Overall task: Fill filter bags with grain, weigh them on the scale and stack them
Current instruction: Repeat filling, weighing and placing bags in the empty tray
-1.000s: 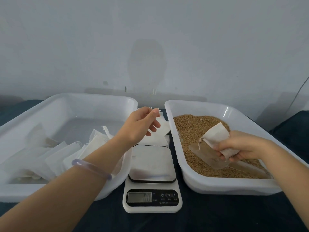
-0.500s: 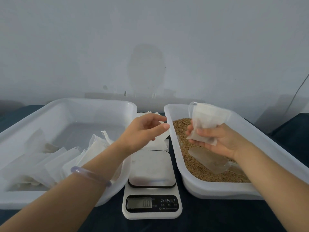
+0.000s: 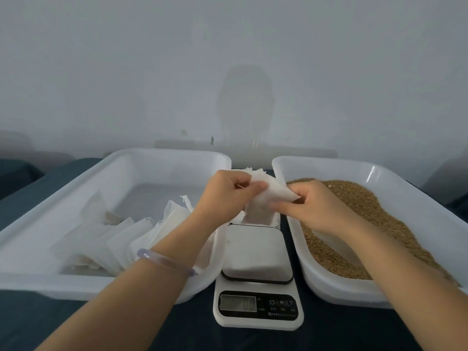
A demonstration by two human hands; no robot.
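Tabletop (image 3: 354, 330) dark, wall (image 3: 126, 72) pale grey; left hand (image 3: 228, 196) and right hand (image 3: 316, 206) pinch filter bag (image 3: 268, 196).

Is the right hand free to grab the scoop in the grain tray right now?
Probably not yet: the right hand pinches the filter bag with the left hand. The scoop lies uncovered below its forearm, so letting go should suffice.

The left tub (image 3: 162, 152) and right tub (image 3: 329, 163) are moulded in smooth, translucent white plastic, faintly glossy. The filter bag (image 3: 272, 196) is made of thin matt cloth. The grain (image 3: 367, 206) is rough and dull. The scale (image 3: 255, 324) is cased in smooth white plastic; the bracelet (image 3: 162, 259) is polished and glassy.
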